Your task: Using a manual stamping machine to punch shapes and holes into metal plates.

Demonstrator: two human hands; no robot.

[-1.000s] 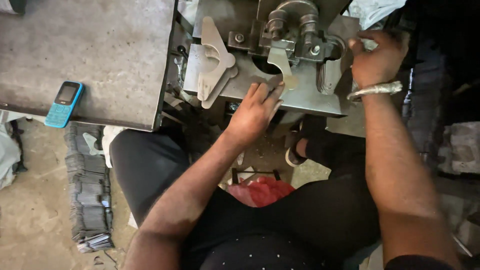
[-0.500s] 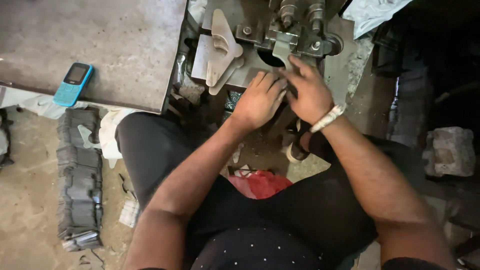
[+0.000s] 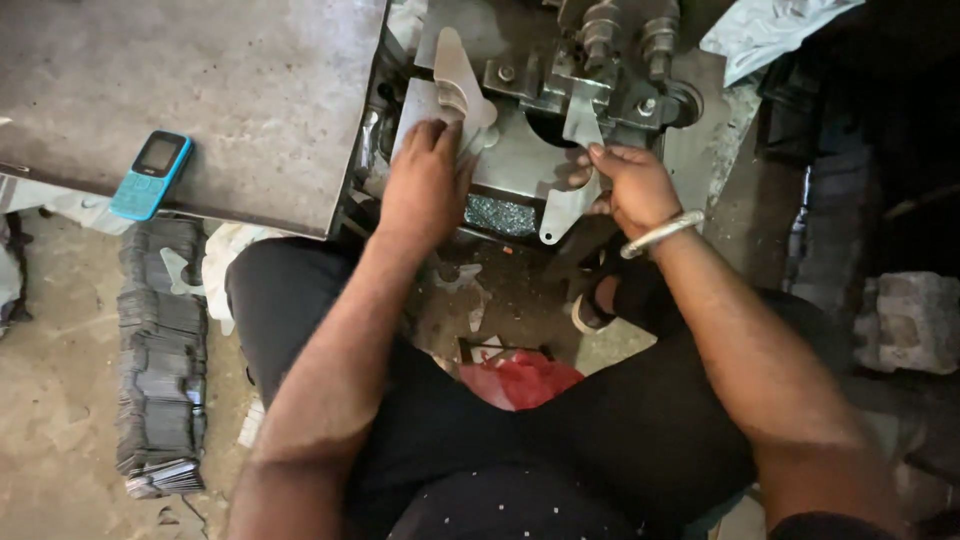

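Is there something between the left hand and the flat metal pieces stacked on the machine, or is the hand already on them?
Nothing visible stands between them. The left hand already rests on the stack of flat metal pieces on the press bed. The right hand holds a separate metal blank under the die, apart from the stack.

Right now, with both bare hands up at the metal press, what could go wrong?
1. The right hand holds a flat grey metal blank directly under the press's dark steel tooling; fingers could get caught if it cycles.
2. The left hand rests on a stack of cut metal pieces; bare skin against sheet edges risks cuts.
3. The blue mobile phone lies near the edge of the grey table; vibration might tip it off.
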